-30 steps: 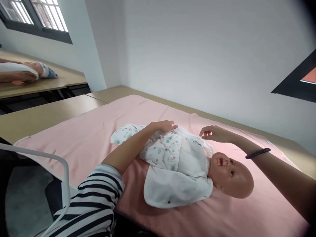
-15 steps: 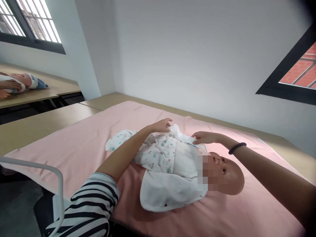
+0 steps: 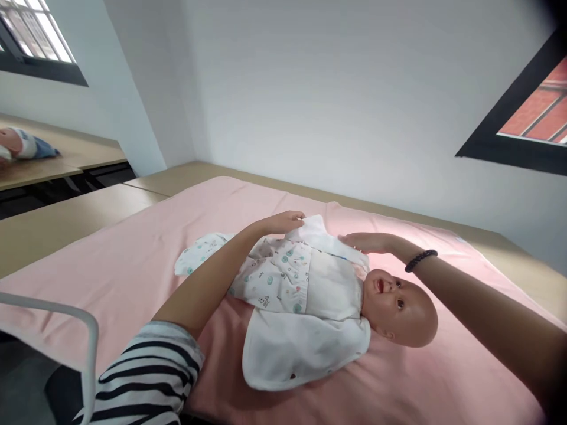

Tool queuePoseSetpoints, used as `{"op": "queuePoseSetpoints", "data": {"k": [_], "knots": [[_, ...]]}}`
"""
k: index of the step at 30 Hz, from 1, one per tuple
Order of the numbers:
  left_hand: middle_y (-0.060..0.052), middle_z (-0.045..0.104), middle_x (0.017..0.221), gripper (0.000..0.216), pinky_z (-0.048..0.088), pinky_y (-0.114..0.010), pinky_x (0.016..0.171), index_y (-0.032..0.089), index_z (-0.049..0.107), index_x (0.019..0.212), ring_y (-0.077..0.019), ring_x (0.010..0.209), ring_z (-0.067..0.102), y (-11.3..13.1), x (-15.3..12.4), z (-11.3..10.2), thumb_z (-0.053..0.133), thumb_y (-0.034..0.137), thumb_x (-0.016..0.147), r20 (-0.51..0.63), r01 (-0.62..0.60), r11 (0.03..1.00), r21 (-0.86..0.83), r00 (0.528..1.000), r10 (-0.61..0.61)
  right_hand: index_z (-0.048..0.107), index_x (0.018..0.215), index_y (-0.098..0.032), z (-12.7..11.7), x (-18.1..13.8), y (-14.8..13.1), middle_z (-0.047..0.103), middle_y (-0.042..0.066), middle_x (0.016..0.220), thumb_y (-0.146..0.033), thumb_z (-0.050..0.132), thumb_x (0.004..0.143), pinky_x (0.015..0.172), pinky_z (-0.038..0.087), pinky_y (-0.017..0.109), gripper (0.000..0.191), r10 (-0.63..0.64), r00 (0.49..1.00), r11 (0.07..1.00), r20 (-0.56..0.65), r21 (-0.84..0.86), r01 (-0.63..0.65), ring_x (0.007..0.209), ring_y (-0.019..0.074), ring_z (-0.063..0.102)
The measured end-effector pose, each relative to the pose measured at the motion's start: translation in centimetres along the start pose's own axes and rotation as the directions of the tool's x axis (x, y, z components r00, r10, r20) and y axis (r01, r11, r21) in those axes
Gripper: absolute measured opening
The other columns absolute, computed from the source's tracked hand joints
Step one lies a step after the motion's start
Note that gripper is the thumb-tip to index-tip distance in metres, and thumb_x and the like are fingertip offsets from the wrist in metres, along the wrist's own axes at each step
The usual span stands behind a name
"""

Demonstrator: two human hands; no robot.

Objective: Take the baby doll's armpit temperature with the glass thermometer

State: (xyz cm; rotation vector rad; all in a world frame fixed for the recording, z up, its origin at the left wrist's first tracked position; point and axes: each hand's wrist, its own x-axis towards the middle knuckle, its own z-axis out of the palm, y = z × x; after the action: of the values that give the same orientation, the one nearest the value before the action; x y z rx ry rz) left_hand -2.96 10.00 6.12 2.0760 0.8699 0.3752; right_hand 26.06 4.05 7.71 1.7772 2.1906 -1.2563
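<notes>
A baby doll (image 3: 398, 307) lies on its back on a pink sheet (image 3: 146, 248), its head to the right. It wears patterned trousers (image 3: 277, 277) and a white baby shirt (image 3: 305, 348) whose near flap is spread open toward me. At the far side, my left hand (image 3: 283, 222) pinches the corner of the shirt's far flap, which is raised and spread. My right hand (image 3: 370, 242) is at the same flap's edge near the doll's shoulder; its fingertips are partly hidden behind the cloth and look closed on it. A dark beaded bracelet circles my right wrist.
A wooden table (image 3: 88, 215) bears the sheet and meets a white wall (image 3: 319, 106) behind. A white metal rail (image 3: 66, 313) curves at the lower left. On another table at far left lies a second doll (image 3: 26, 144) with a blue-and-white hat.
My left fingers have closed on the shirt's far flap, and the bunched cloth is now spread flatter. My right hand has shifted slightly left along the edge. The camera view has turned a little.
</notes>
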Motion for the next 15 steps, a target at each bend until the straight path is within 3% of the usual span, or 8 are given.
{"op": "queuePoseSetpoints", "data": {"k": [5, 8, 10, 12, 15], "knots": [[0.001, 0.057, 0.085, 0.016, 0.042, -0.027, 0.070, 0.022, 0.054, 0.087, -0.0156, 0.078, 0.053, 0.9, -1.5, -2.1, 0.049, 0.037, 0.086, -0.051, 0.021, 0.999, 0.039, 0.998, -0.019, 0.059, 0.121, -0.023, -0.8, -0.5, -0.3, 0.065, 0.012, 0.123, -0.057, 0.069, 0.079, 0.082, 0.052, 0.034, 0.055, 0.080, 0.969, 0.994, -0.235, -0.054, -0.096, 0.102, 0.0230, 0.062], [0.000, 0.062, 0.089, 0.015, 0.043, -0.027, 0.076, 0.021, 0.057, 0.084, -0.0168, 0.085, 0.057, 1.3, -3.0, -3.8, 0.052, 0.035, 0.084, 0.020, 0.018, 0.993, 0.117, 1.000, -0.021, 0.058, 0.119, -0.022, -1.2, -2.3, -1.8, 0.067, 0.010, 0.114, -0.051, 0.073, 0.077, 0.078, 0.050, 0.031, 0.054, -0.024, 0.960, 0.998, -0.280, -0.054, 0.010, 0.096, 0.0209, 0.062], [0.000, 0.067, 0.097, 0.017, 0.044, -0.026, 0.085, 0.021, 0.063, 0.089, -0.0178, 0.094, 0.060, 1.7, -4.0, -4.8, 0.057, 0.035, 0.082, 0.186, -0.026, 0.992, 0.120, 0.983, 0.003, 0.061, 0.114, -0.022, -1.0, -3.8, -3.0, 0.068, 0.007, 0.100, -0.051, 0.073, 0.078, 0.071, 0.048, 0.030, 0.047, -0.170, 0.966, 0.985, -0.197, -0.056, 0.162, 0.086, 0.0191, 0.062], [0.000, 0.071, 0.105, 0.023, 0.044, -0.026, 0.089, 0.023, 0.069, 0.097, -0.0194, 0.101, 0.061, 2.4, -5.0, -5.5, 0.065, 0.037, 0.079, 0.349, -0.007, 0.988, 0.155, 0.936, -0.049, 0.065, 0.113, -0.025, -0.3, -5.4, -4.1, 0.067, 0.003, 0.088, -0.051, 0.070, 0.083, 0.067, 0.047, 0.029, 0.040, -0.254, 0.965, 0.965, -0.064, -0.084, 0.248, 0.079, 0.0180, 0.061], [0.003, 0.073, 0.112, 0.032, 0.042, -0.026, 0.096, 0.027, 0.074, 0.098, -0.0233, 0.114, 0.060, 3.6, -6.2, -5.8, 0.079, 0.036, 0.068, 0.406, 0.085, 0.973, 0.213, 0.898, -0.167, 0.069, 0.109, -0.033, 1.9, -7.5, -5.1, 0.071, 0.002, 0.097, -0.052, 0.062, 0.089, 0.067, 0.049, 0.031, 0.029, -0.247, 0.965, 0.940, 0.086, -0.222, 0.260, 0.082, 0.0198, 0.065]]}}
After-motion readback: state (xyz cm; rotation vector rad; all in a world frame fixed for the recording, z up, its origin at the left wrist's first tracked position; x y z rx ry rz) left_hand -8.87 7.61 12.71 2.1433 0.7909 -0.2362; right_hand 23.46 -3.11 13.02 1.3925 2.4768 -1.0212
